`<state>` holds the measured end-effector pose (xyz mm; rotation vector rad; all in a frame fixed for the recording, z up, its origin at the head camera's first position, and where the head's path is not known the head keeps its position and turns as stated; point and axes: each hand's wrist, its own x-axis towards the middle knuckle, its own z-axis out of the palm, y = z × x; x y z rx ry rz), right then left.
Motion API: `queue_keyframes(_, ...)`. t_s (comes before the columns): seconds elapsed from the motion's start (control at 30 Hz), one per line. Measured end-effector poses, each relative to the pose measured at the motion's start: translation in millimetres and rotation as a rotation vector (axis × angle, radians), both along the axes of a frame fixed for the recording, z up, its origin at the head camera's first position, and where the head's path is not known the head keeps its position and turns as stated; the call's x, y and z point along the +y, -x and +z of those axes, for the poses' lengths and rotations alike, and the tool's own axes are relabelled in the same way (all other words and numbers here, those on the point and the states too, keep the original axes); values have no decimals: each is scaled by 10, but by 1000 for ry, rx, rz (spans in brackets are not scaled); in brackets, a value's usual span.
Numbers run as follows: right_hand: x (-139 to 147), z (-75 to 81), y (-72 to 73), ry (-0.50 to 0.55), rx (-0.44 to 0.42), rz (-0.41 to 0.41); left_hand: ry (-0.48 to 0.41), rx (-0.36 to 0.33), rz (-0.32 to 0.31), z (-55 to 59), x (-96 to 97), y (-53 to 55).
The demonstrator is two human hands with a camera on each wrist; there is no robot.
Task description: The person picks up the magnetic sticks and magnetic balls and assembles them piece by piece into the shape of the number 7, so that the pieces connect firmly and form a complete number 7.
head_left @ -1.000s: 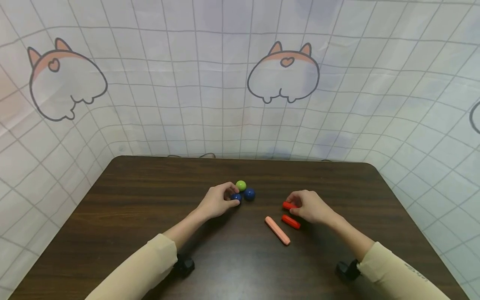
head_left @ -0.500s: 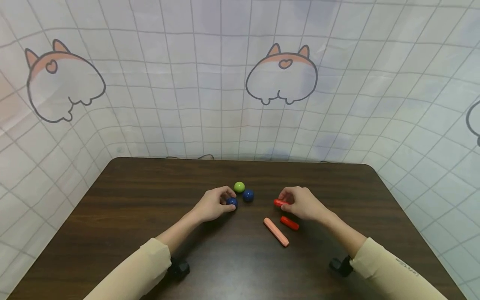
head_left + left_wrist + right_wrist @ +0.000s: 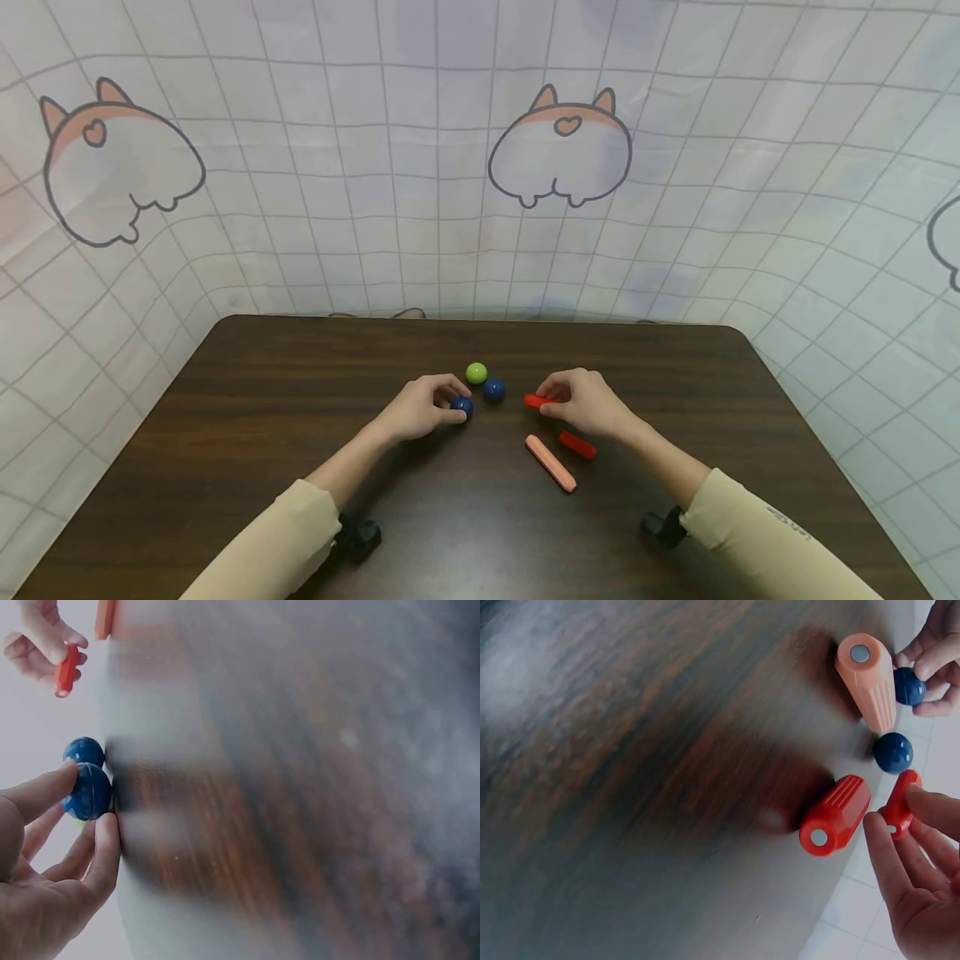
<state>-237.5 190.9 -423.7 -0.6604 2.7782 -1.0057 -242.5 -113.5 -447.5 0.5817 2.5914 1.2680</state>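
Note:
My left hand (image 3: 417,408) pinches a glossy dark blue ball (image 3: 462,406) between thumb and fingers, at the table surface. A second blue ball (image 3: 493,390) and a lime green ball (image 3: 476,372) sit just beyond its fingertips. In my right hand (image 3: 588,405) is a short red ribbed rod (image 3: 901,802), held by thumb and fingers and pointing left toward the balls. Another red rod (image 3: 836,815), with a round silver disc in its end, lies below that hand. Beside it lies a longer peach-coloured rod (image 3: 551,463), also silver-ended in the right wrist view.
Everything lies on a dark wood-grain table (image 3: 300,358) with rounded far corners. Behind it hangs a white grid-patterned cloth (image 3: 442,167) with cartoon animals. Dark cables (image 3: 408,312) show at the far edge. Black wrist-worn devices (image 3: 363,540) sit beneath both forearms.
My right hand has carried the red rod leftward, closer to the balls. The left hand has drawn its blue ball slightly toward me, away from the green one.

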Motion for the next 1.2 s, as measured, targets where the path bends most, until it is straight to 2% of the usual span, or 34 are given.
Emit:
queue_keyframes(0.4, -119, -46, -8, 37, -64, -31, -29, -31, -13, 6, -17, -6)
queue_keyframes(0.7, -205, -105, 1, 81, -96, -6, -41, -28, -18, -12, -17, -8)
queue_keyframes(1.2, -384, -108, 11, 81, -100, 30, -52, -52, -3, -12, -29, -29)
